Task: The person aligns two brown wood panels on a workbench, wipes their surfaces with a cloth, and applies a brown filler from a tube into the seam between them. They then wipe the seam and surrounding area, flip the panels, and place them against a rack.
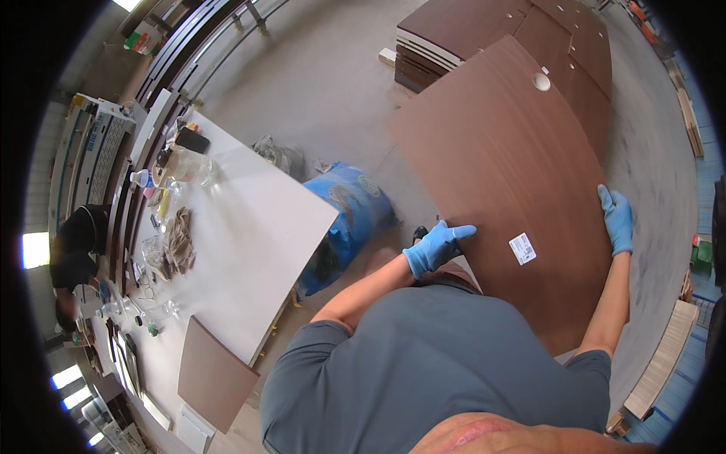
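Observation:
A large brown wood-grain panel is held in front of my body between my two hands. My left hand, in a blue glove, grips its left edge, with the thumb or a finger lying on the brown face. On the opposite edge my right hand, gloved in blue too, is closed with fingers over the face. A white printed label is stuck on the panel near my body, and a round pale cutout or cap shows near its far end. The undersides of both grips are hidden.
Beyond the panel stands a stack of brown panels. To my left is a white-topped table with a clear jug, a phone and a rag. A blue sack sits beside it. Another person is at far left.

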Motion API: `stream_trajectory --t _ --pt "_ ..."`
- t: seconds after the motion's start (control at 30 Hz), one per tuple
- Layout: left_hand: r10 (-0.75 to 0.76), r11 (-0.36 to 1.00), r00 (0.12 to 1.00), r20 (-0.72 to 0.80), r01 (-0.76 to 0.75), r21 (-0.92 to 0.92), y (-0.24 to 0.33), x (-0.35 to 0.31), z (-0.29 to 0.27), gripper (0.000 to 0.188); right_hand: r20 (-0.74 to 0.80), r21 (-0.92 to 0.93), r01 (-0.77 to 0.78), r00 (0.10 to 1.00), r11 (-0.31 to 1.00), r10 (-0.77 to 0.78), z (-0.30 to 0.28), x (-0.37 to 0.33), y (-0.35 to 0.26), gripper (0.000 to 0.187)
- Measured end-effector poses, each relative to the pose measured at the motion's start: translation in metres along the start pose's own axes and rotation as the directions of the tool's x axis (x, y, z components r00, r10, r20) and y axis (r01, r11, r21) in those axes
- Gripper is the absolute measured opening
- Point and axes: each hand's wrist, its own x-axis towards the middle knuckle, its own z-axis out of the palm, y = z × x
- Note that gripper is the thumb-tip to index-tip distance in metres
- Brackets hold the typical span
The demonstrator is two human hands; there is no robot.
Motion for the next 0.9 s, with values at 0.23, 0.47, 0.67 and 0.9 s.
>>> stream_trajectory --t 0.23,0.47,0.67,0.9 --pt "-0.141 0.99 0.986 -0.088 0.138 -0.031 0.035 0.077 0.005 0.047 0.022 -0.018 -0.139 0.99 0.99 0.14 0.027 0.066 0.028 0.07" --pt "-0.133 0.99 0.981 -0.139 0.126 -0.057 0.122 0.154 -0.018 0.05 0.026 -0.055 -0.144 0.989 0.988 0.146 0.061 0.181 -0.009 0.065" --pt "-0.092 0.996 0.969 -0.23 0.092 -0.007 0.268 0.212 -0.067 0.051 0.059 -0.078 -0.138 0.988 0.987 0.142 0.119 0.333 -0.114 0.065" --pt "-0.076 0.978 0.899 -0.431 0.152 0.145 0.479 0.271 -0.137 0.052 0.134 -0.02 -0.14 0.981 0.99 0.142 0.171 0.516 -0.29 0.071"
